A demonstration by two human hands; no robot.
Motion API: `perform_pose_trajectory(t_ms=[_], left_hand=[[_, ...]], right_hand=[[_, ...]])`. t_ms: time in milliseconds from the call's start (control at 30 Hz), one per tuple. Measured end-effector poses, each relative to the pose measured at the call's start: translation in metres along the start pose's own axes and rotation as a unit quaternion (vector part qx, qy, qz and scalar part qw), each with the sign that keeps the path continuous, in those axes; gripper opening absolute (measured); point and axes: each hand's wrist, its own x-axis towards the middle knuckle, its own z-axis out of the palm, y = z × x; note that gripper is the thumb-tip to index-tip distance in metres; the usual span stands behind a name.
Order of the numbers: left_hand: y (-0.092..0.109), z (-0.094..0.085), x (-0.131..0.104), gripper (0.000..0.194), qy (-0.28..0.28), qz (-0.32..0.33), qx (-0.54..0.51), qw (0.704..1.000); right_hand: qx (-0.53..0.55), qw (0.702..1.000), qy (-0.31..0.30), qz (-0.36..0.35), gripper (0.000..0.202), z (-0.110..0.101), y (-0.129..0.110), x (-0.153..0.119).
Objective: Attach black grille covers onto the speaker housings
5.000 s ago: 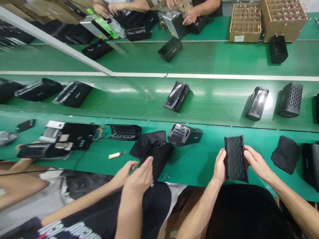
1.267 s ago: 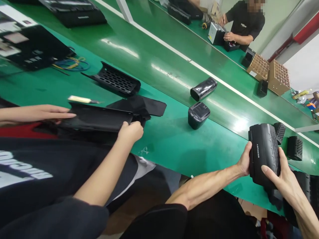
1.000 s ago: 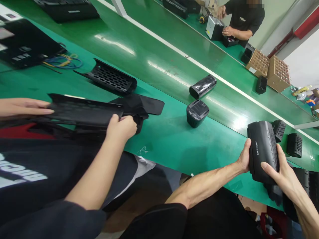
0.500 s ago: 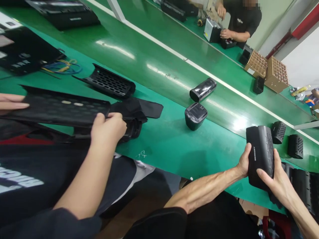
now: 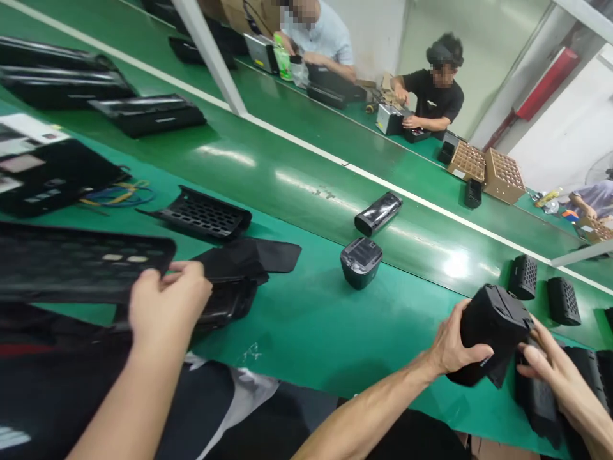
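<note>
My left hand (image 5: 454, 348) grips a black plastic housing (image 5: 495, 322) from its left side, the thumb across the front face. The housing is tilted, so its ribbed end faces up. At its right edge is my right hand (image 5: 550, 361), its fingers curled against that side and some fingertips hidden. A dark flat piece shows beneath the housing; I cannot tell what it is. Below my right hand lie black housings (image 5: 539, 396). Left of my hands, a black unit (image 5: 361, 262) stands on the green table (image 5: 306, 332), near a glossy black case (image 5: 378, 214).
A co-worker's hand (image 5: 167, 297) at left holds a long perforated black panel (image 5: 71, 262). Behind it lies another perforated shell (image 5: 201, 214). Two perforated housings (image 5: 522, 276) stand at right. Across the green line, people work beside partitioned cardboard boxes (image 5: 502, 176). A white post (image 5: 211, 54) rises mid-table.
The housing has turned from showing its long front face to showing its end. My left hand has wrapped further round it; my right hand has shifted to its edge. The camera view has moved too.
</note>
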Motion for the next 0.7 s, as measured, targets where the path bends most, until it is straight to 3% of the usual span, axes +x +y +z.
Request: perform_pose_trajectory(t_ms=[33,100,233,300,367,433,533,600,700], left_hand=[[-0.003,-0.005,0.001,0.065,-0.037,0.022,0.121,0.992],[-0.003,-0.016,0.002,0.080,-0.106,0.080,0.305,0.943],[0.004,-0.038,0.002,0.086,-0.172,0.148,0.466,0.855],[0.010,-0.058,-0.002,0.098,-0.160,0.150,0.503,0.836],[0.017,-0.082,-0.008,0.100,-0.084,0.089,0.479,0.869],[0.022,-0.105,-0.016,0.099,-0.022,-0.029,0.390,0.920],[0.021,-0.119,-0.027,0.100,0.003,-0.145,0.237,0.961],[0.018,-0.117,-0.033,0.095,0.028,-0.130,0.203,0.970],[0.021,-0.107,-0.038,0.091,0.038,-0.072,0.262,0.961]], right_hand=[[0.011,1.000,0.004,-0.006,0.091,-0.003,-0.004,0.005],[-0.008,1.000,0.009,-0.025,0.092,-0.003,-0.008,0.017],[-0.023,0.999,0.012,-0.030,0.089,0.019,0.015,0.029],[0.024,0.999,-0.001,-0.048,0.084,0.033,0.037,0.023],[0.058,0.994,-0.003,-0.088,0.080,0.044,0.057,0.012],[0.067,0.987,0.012,-0.143,0.076,0.051,0.072,0.001],[0.080,0.976,0.008,-0.200,0.079,0.057,0.083,-0.008],[0.092,0.978,-0.016,-0.186,0.098,0.060,0.087,-0.008],[0.130,0.981,-0.037,-0.140,0.120,0.065,0.094,-0.006]])
